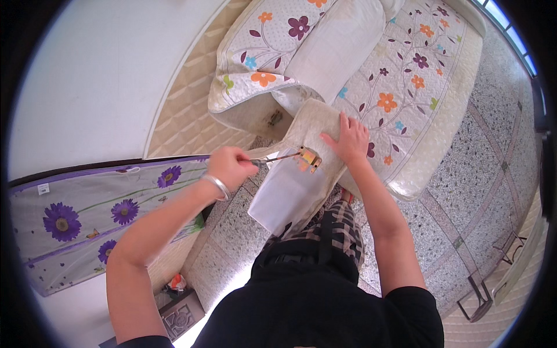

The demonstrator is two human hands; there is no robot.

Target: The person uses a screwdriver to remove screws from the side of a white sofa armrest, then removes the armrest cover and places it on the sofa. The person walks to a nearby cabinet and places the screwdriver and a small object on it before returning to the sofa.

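My left hand (231, 167), wearing a silver bangle, is closed around the handle of a screwdriver (281, 158). The screwdriver's thin shaft points right, and its tip meets a gold-coloured metal bracket (309, 160). That bracket sits on a beige upholstered furniture piece (316, 124), which looks like a sofa arm and stands in front of my legs. A white panel (285, 191) covers its near part. My right hand (351, 138) lies on the right edge of the upholstered piece with its fingers apart, holding nothing. Screws at the bracket are too small to make out.
Beyond stands a sofa (406, 87) with flowered quilted covers and a pale bolster (342, 46). On the left, a sheer cover with purple flowers (116, 214) hangs by the wall. Speckled floor (458, 168) spreads right, with a dark metal-framed item (480, 301) at the lower right.
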